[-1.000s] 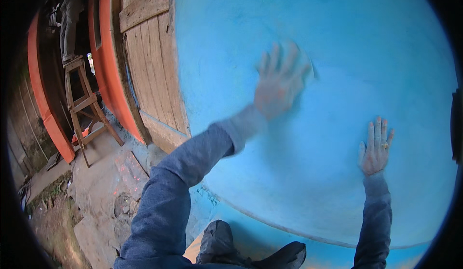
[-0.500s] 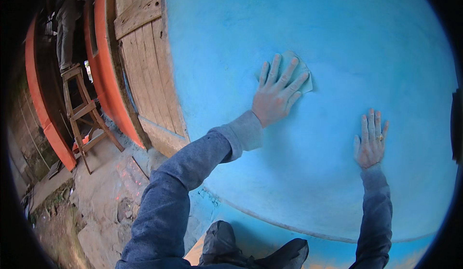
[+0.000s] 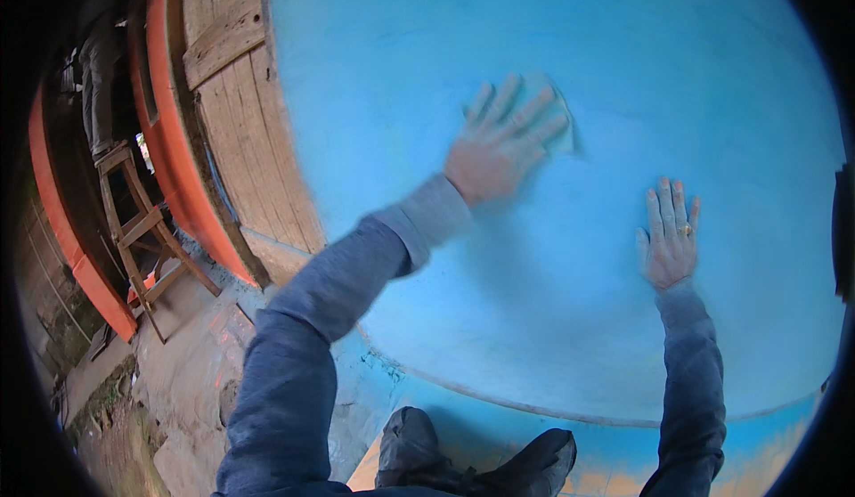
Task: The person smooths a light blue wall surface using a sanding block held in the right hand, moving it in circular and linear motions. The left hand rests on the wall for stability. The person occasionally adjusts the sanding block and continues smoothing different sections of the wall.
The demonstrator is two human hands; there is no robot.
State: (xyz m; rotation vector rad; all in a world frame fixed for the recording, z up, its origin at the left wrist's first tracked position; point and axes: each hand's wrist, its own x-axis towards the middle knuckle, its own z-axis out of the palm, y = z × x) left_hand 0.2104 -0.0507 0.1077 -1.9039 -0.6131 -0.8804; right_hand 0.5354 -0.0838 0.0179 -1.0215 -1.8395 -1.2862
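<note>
My left hand [image 3: 495,145], dusty and blurred by motion, lies with spread fingers over a thin, pale sheet of sandpaper [image 3: 563,127]. It holds the sheet against the light blue wall [image 3: 606,337]; one corner shows beyond the fingertips, and the rest is mostly covered by the hand. Lower and to the right, my right hand [image 3: 670,239] rests flat on the same wall, fingers stretched out, with a ring on one finger and nothing held. Pale dust coats both hands.
A plank door [image 3: 245,132] and orange posts [image 3: 183,150] border the wall on the left. Beyond, a person's legs [image 3: 98,96] show on a tall wooden stool [image 3: 142,230]. Rough, broken ground [image 3: 191,381] lies below. My dark boots [image 3: 414,444] stand at the wall's foot.
My left hand and the sheet have shifted slightly up and left in view. The whole view has also turned a little, and the right hand stays flat on the wall.
</note>
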